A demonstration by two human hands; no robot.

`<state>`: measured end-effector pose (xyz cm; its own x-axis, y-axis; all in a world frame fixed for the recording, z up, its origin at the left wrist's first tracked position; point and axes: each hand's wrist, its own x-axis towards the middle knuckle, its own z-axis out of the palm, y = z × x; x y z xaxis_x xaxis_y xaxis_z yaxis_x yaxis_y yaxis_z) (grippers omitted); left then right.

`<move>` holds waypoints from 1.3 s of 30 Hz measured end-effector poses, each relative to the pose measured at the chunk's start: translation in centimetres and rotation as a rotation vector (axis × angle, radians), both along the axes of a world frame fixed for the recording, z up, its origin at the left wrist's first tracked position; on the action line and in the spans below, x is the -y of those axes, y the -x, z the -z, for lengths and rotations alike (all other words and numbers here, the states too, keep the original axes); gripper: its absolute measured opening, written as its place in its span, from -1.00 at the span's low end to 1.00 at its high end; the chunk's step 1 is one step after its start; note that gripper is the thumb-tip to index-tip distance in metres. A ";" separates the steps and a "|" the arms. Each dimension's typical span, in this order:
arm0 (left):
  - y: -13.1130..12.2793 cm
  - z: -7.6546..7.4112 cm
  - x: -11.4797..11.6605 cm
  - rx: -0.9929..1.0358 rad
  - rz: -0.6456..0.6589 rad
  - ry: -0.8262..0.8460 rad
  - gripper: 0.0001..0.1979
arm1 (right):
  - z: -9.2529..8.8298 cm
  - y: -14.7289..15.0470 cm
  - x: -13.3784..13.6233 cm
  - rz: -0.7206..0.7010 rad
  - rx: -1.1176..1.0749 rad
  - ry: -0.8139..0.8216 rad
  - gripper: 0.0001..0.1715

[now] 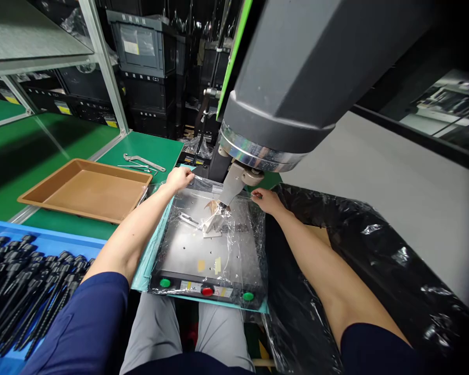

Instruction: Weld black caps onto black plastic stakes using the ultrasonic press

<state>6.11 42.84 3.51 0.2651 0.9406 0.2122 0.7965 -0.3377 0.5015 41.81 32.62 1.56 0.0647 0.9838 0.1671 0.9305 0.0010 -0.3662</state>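
Observation:
A crinkled clear plastic sheet [234, 255] lies over the metal base plate [175, 245] of a machine. At the plate's far left corner my left hand [180, 178] is closed, with its fingers pinching the sheet's edge. My right hand [268, 201] pinches the same sheet at the far right corner. Between my hands, the machine's metal tool tip [234, 182] points down to a small metal fixture [211, 226], seen through the plastic. Along the plate's front are a red button [207, 291], a left green button [164, 283] and a right green button [248, 296].
A brown tray [89, 190] and several wrenches [144, 162] rest on the green bench at left. The blue bin [74, 237] holds many black cable-like parts. The machine's thick grey head [281, 88] hangs overhead; black plastic wrapping [297, 291] lies at right.

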 end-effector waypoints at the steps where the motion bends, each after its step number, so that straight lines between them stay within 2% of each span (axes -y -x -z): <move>1: -0.1 0.1 0.0 -0.007 0.005 0.003 -0.73 | 0.2 0.0 0.0 -0.002 -0.002 0.002 -0.83; 7: -0.1 0.3 0.2 -0.022 0.048 -0.004 -0.69 | 0.3 0.2 0.2 -0.003 -0.024 -0.011 -0.73; 11: -0.1 -0.1 0.4 -0.009 0.063 -0.024 -0.65 | -1.1 0.9 0.9 0.011 -0.031 -0.071 -0.65; 14: -0.1 -0.6 1.1 0.029 0.080 -0.115 -0.60 | -2.2 2.7 2.7 -0.013 -0.118 -0.160 -0.60; 18: -0.1 -1.1 4.4 0.176 0.140 -0.217 -0.52 | -2.5 6.6 6.7 -0.214 -0.304 -0.164 -0.47; 21: -0.3 -0.9 8.1 0.259 0.300 -0.178 -0.42 | -1.9 9.4 9.2 -0.337 -0.230 -0.102 -0.24; 23: -0.7 -0.4 10.3 0.275 0.401 -0.151 -0.28 | -1.4 10.4 10.1 -0.348 -0.186 -0.058 -0.14; 26: -1.4 0.6 12.1 0.263 0.470 -0.120 -0.13 | -0.7 10.9 10.3 -0.324 -0.179 -0.020 -0.13; 30: -1.9 1.3 12.3 0.240 0.461 -0.098 -0.11 | -0.5 10.5 9.9 -0.321 -0.179 -0.020 -0.15; 36: -2.2 1.2 12.4 0.220 0.458 -0.122 -0.18 | -0.7 10.5 9.9 -0.314 -0.172 0.006 -0.21; 39: -2.4 1.1 12.7 0.234 0.450 -0.112 -0.21 | -1.3 10.6 10.1 -0.271 -0.181 0.050 -0.14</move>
